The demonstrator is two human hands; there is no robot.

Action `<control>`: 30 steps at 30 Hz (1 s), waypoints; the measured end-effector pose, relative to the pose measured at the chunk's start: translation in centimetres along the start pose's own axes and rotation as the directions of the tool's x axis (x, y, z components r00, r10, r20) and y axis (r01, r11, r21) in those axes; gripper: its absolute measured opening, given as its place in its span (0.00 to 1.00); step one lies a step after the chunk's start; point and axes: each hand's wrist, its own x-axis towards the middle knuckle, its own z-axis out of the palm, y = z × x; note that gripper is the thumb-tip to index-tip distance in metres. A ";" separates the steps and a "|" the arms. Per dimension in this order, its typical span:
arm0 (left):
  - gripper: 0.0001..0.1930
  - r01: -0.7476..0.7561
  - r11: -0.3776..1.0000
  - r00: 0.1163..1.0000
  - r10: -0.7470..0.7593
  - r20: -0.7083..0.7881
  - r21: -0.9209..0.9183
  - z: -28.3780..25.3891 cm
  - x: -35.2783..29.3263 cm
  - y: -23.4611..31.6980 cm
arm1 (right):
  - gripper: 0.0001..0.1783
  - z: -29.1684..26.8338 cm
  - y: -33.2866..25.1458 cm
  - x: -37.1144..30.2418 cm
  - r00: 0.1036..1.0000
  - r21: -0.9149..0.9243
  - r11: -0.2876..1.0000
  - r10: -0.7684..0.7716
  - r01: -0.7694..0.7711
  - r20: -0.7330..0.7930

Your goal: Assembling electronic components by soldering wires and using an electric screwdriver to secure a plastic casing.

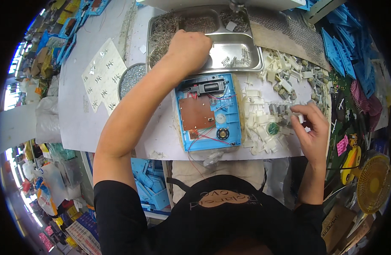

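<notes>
My left hand (189, 50) reaches over the steel compartment tray (257, 55), its fingers curled down by the small metal springs (163, 32). Its fingertips are hidden, so what they pinch cannot be made out. On the right, my right hand (313, 129) grips a small white plastic part (300, 117) between thumb and fingers, above a pile of similar white parts (263, 138). Between my arms lies an open blue plastic casing (233, 112) with a brown circuit board (196, 114), a small round speaker (222, 134) and thin wires.
A round dish of small metal pieces (134, 76) stands left of the casing, partly behind my left forearm. Beside it lies a paper sheet with dark small parts (103, 74). Blue casings (340, 51) are stacked at the far right, above a yellow fan (374, 185).
</notes>
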 end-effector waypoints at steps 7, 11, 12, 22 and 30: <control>0.08 -0.123 0.965 0.922 0.025 -0.387 -0.231 -2.2 -2.2 0.3 | 0.13 1.1 -2.3 0.6 0.999 0.218 0.976 -0.011 0.001 0.045; 0.07 0.021 0.419 0.925 -0.353 -0.141 -0.908 -7.6 -9.8 5.1 | 0.17 2.3 -3.1 -1.2 0.999 0.398 0.917 -0.042 0.027 0.029; 0.08 0.067 0.121 0.945 -0.325 0.024 -0.990 -7.5 -12.2 6.7 | 0.18 2.9 -3.4 -1.6 0.997 0.433 0.899 -0.071 0.058 0.013; 0.11 0.198 -0.627 0.921 -0.145 0.363 -0.753 -2.9 -19.1 13.6 | 0.19 5.7 -5.5 -0.7 0.897 0.268 0.879 -0.432 0.394 0.098; 0.12 0.282 -0.570 0.921 -0.065 0.385 -0.771 -2.7 -18.6 13.0 | 0.22 5.7 -5.1 -0.6 0.870 0.281 0.859 -0.476 0.428 0.130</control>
